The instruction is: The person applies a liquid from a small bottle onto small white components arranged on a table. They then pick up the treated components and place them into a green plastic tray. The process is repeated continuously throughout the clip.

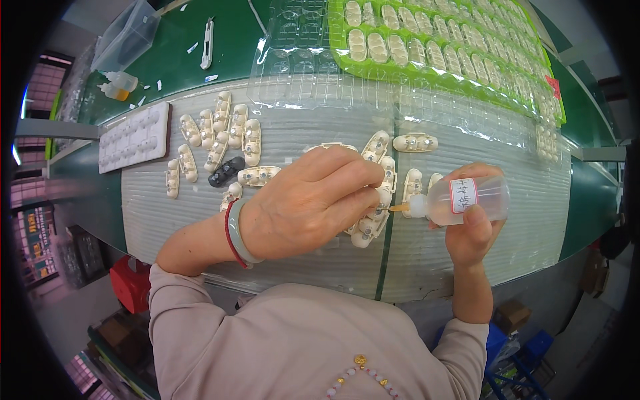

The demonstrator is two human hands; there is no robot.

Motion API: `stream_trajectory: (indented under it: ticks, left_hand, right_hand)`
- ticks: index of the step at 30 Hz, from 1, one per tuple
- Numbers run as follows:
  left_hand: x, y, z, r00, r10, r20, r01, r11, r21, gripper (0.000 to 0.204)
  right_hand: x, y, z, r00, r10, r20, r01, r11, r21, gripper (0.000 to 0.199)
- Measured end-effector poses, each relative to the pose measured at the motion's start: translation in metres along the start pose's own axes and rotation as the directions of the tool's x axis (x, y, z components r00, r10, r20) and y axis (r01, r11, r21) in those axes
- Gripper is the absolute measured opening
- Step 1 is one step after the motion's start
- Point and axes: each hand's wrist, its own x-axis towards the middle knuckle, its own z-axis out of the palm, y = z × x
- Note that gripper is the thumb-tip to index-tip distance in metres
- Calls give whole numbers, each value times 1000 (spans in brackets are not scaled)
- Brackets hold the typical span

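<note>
My right hand (477, 220) is wrapped round a clear squeeze bottle (490, 199), tipped sideways, with a white label and a thin amber nozzle pointing left. The nozzle tip reaches a cream plastic piece (385, 197) with small metal dots, right by the fingertips of my left hand (313, 200). Those left fingers are curled and pressed together; what they pinch is hidden beneath them. Similar oblong cream pieces lie around: one (377, 145) beyond the fingers, one (363, 235) below them, and one (415, 143) further right.
Several more cream pieces (217, 150) and one black piece (227, 171) lie at left beside a white moulded block (133, 139). Clear blister trays (293, 73) and a green tray (343, 57) of cream pieces stand at the back. A utility knife (208, 43) and small bottles (121, 81) lie back left.
</note>
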Motion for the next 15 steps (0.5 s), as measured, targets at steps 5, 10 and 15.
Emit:
stream_trajectory:
  ticks: [5,10,15]
  left_hand:
    - [0,-1,1,1000,-4,-15,4,1000,-2,24]
    - [0,-2,0,998,-60,-10,60,998,28,23]
    - [0,-4,-4,996,-87,-15,87,993,76,23]
  right_hand:
    - [1,6,-6,998,-61,30,62,998,-31,45]
    - [1,8,-6,998,-57,11,57,998,5,49]
    - [1,5,-3,996,-40,81,42,999,-25,49]
